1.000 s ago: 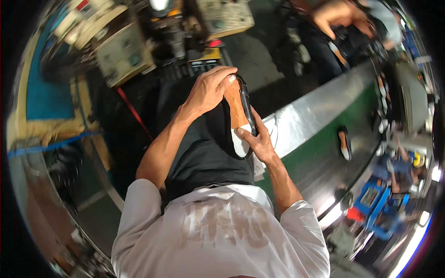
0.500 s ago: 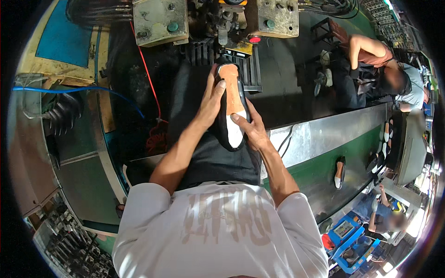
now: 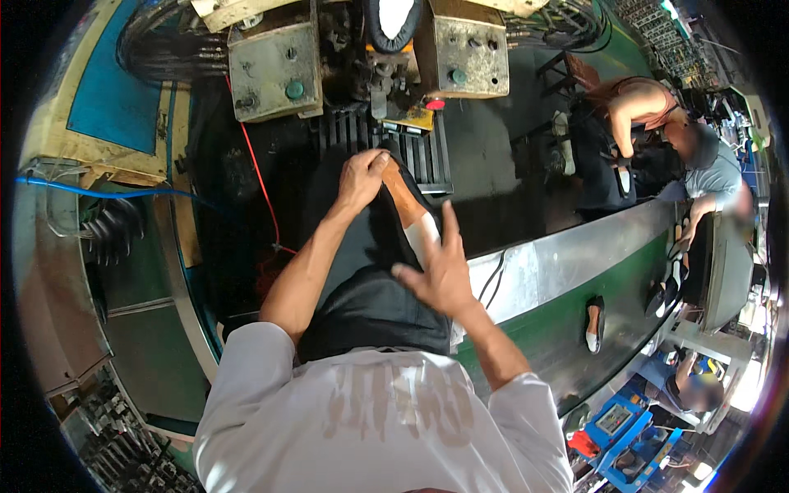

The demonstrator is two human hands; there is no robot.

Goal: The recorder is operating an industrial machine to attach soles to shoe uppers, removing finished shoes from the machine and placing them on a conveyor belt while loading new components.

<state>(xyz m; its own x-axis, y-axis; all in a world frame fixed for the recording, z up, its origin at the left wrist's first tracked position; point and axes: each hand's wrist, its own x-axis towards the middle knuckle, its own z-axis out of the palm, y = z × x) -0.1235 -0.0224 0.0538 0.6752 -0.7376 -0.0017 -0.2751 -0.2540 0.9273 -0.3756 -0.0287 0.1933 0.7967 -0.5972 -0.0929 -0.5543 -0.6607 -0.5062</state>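
A black shoe upper on a last, with a tan and white sole side (image 3: 404, 197) facing up, lies slanted over my dark-trousered lap. My left hand (image 3: 359, 185) is closed on its far end, thumb and fingers pinching the edge. Over the white, near end, my right hand (image 3: 442, 267) is open, its fingers spread apart. Whether the right palm touches the shoe I cannot tell. Part of the near end is hidden behind that hand.
Ahead stands a machine with two grimy control boxes (image 3: 274, 70) and another black shoe with a white underside (image 3: 392, 20). To the right runs a green conveyor belt (image 3: 534, 349) with a metal side, carrying a shoe (image 3: 594, 323). Co-workers (image 3: 637, 111) sit beyond it.
My right hand has loosened from the shoe and spread its fingers. My left hand has shifted to the shoe's far end. The view has tilted, showing more of the machine.
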